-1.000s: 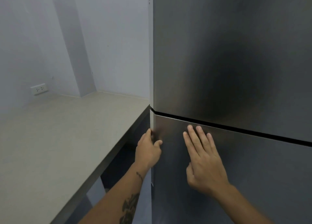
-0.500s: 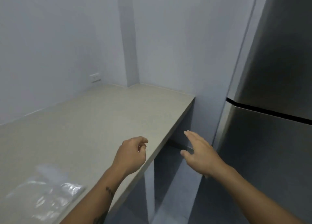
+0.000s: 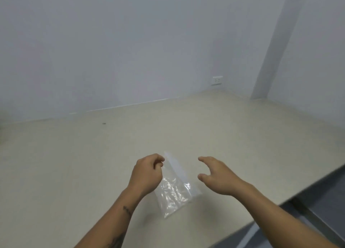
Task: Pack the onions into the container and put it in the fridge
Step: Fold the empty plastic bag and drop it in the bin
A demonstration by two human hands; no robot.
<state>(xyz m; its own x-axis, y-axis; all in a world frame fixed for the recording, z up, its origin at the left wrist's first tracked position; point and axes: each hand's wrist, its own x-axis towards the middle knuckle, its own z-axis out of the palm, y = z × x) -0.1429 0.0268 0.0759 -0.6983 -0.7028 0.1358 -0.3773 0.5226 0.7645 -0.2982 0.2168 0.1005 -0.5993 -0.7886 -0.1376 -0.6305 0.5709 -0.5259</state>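
Fridge gone from view; hands (image 3: pixel 181 175) now over plastic bag (image 3: pixel 173 189).

A broad beige countertop (image 3: pixel 74 163) ran back to the pale walls and into the corner. Its dark front edge showed at the lower right. One clear plastic bag (image 3: pixel 172 189) lay flat on it, crinkled and shiny, near the front. A small dark speck (image 3: pixel 104 123) sat far back toward the wall.

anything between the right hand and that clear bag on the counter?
Nothing visible. The right hand is open beside the clear plastic bag, with only bare counter between them. The left hand is at the bag's top edge.
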